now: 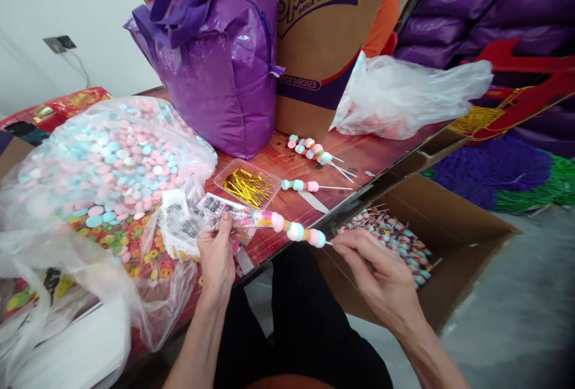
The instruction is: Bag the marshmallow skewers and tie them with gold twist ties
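Note:
Between my hands is a candy skewer (295,231) of pink, white, blue and orange pieces, lying roughly level. My right hand (377,269) pinches the thin stick at its right end. My left hand (218,245) grips a clear plastic wrapper (247,216), and the skewer's left end is partly inside it. Just left of that hand lies a pile of printed wrappers (182,221). Beyond the skewer are a clear tray (271,198) of gold twist ties (249,187), a single finished skewer (300,185) and a small group of skewers (312,151).
A big plastic bag (112,155) of pastel candies fills the left side, with colourful ring candies (148,251) near it. Behind stand a purple bag (220,72) and a cardboard carton (314,36). Below the table's right edge, an open box (467,245) holds many wrapped skewers (395,236).

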`<state>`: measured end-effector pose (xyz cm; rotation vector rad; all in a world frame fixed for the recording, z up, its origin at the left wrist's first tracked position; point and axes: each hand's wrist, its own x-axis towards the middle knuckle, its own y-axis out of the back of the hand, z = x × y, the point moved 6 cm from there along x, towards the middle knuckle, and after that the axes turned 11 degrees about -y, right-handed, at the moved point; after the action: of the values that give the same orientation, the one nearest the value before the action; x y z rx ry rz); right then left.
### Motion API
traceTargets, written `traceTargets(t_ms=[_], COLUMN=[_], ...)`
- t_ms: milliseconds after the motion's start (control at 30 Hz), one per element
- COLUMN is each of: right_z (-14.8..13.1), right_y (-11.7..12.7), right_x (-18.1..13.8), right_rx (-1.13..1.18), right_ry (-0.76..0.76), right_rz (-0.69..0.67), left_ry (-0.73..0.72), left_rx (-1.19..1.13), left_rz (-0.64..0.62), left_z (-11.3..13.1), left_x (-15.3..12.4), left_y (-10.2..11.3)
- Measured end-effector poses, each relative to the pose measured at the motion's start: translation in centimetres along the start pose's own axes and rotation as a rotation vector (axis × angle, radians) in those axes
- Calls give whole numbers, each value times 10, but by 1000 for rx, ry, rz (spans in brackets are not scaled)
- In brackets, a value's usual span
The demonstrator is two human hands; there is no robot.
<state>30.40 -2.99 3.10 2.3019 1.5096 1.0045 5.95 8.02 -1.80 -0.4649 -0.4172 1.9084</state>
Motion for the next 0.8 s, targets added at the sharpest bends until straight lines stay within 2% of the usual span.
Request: traceTargets(t_ms=[200, 400, 800], right_z=[2, 5, 4], right_y=[-7, -5, -11], right_x=[1, -5, -14], right_rx=[37, -10, 114], right_ry=[-33, -35, -142], right_rz=[-101, -105, -31], left_ry=[-28, 19, 51], left_rx=[0, -42, -49], left_rz=[-50, -59, 17], left_z=[4, -2, -6], left_x=[2, 1, 1], left_y=[1, 2, 2])
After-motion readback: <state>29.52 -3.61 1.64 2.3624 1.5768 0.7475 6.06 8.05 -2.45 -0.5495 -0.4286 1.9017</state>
